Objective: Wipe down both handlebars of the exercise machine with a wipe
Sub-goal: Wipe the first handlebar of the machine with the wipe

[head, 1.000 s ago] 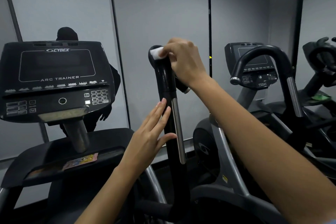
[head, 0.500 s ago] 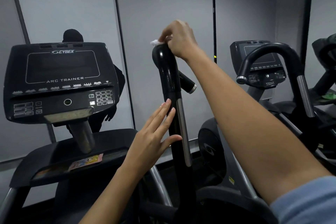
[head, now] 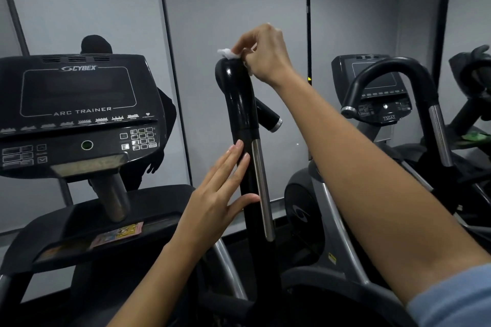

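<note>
The right hand (head: 265,54) pinches a small white wipe (head: 225,53) with curled fingers and holds it on the rounded top of the black handlebar (head: 239,103) in the middle of the scene. Most of the wipe is hidden under the fingers; only a crumpled, fluffy corner shows at the left of the hand. The left hand (head: 212,207) is lower on the same handlebar, its fingers straight and a little apart, the fingertips touching the black shaft and the thumb lying across its front. It holds nothing.

The upper part of the handlebar is glossy black plastic, thick and bent at the top. Below a seam it becomes a straight post with a long polished metal strip (head: 261,188) on its right side. A short black stub with a metal cap (head: 269,117) sticks out behind it. The bottom of the post is cut off in shadow.

To the left stands the console (head: 77,111), matte black, marked CYBEX and ARC TRAINER; its small button labels are too blurred to read. At the far right a second machine (head: 382,98) has a curved black bar.
</note>
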### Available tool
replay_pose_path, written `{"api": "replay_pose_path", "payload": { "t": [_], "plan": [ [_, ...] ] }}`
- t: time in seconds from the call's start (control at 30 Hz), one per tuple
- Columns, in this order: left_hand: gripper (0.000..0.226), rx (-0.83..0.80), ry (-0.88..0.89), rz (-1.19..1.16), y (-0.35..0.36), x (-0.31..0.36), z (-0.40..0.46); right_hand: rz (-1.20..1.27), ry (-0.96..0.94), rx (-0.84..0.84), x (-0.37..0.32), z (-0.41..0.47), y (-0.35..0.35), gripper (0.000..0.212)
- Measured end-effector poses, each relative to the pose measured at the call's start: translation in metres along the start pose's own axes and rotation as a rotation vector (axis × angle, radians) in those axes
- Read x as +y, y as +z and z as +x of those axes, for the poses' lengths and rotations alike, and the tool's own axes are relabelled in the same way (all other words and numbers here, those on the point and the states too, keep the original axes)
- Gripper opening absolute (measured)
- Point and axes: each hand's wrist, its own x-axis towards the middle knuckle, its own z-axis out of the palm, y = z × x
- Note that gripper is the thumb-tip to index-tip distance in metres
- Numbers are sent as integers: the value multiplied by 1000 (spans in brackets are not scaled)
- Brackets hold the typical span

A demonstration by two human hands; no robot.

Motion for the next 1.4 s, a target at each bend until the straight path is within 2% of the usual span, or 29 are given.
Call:
{"api": "replay_pose_path", "payload": {
  "t": [0.1, 0.23, 0.33, 0.43, 0.57, 0.67, 0.83, 1.03, 1.2, 1.33, 1.4],
  "plan": [
    [62, -13, -3, 5, -1, 1, -1, 104, 129, -22, 7, 8, 8, 10],
    [62, -27, -5, 14, -5, 3, 0, 212, 189, 10, 10, -8, 5, 20],
    [59, 9, -33, -32, -7, 8, 2, 395, 179, 45, 12, -44, -4, 18],
    [55, 54, -52, -34, -5, 13, 6, 532, 246, 43, 18, -80, -6, 18],
    [54, 65, -49, -42, -1, 13, 8, 828, 452, -161, 11, -80, -6, 14],
    [54, 78, -42, -59, -1, 12, 8, 951, 579, -236, 4, -62, -8, 32],
    [55, 70, -38, -32, 0, 11, 8, 873, 460, -278, 13, -82, -10, 25],
    [55, 73, -35, -51, -1, 11, 8, 810, 503, -181, 1, -62, -8, 24],
    [55, 86, -34, -56, 2, 10, 7, 788, 472, -229, 8, -78, -13, 15],
    [54, 96, -40, -93, 2, 10, 6, 730, 580, -38, 1, -50, 0, 10],
    [53, 100, -38, -95, 2, 10, 6, 702, 661, -9, 0, -31, 8, 6]
  ]
}}
